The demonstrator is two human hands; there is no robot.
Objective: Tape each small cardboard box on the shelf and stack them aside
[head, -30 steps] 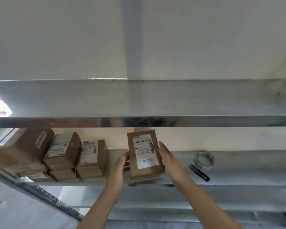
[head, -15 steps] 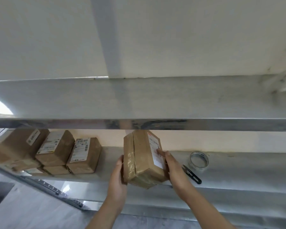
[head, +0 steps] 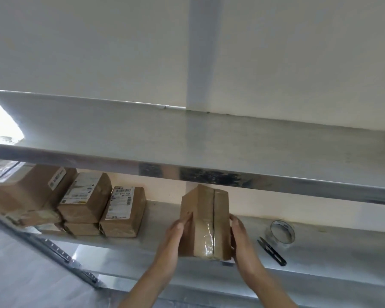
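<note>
Cardboard box [head: 206, 221]: brown, standing on the front part of the lower metal shelf [head: 320, 247], between the two hands.
Long axis: it runs away from the person toward the wall, and the far end looks higher than the near end; I cannot tell if the near end rests fully on the shelf.
Facing side: the seam between the two flaps looks up at the camera and runs along the long axis as a dark line.
Look of the box: clear glossy tape lies over the near half of the seam and shines; the far half looks more matte.
Left hand [head: 176, 235]: lies flat against the left side of the box, fingers straight and close together, pointing away from the person.
Right hand [head: 238, 232]: holds the right side, fingers close together; the fingertips are hidden behind the box edge.
Change from half a second ago: the white label that faced right is now out of sight, and the seam side has turned up toward the camera.
Stacked boxes [head: 85, 203]: brown with white labels, in a group on the left of the same shelf, well apart from the held box.
Tape roll [head: 283, 233]: on the shelf, right of the right hand.
Black cutter [head: 271, 251]: lies just beside the roll, nearer the shelf front.
</note>
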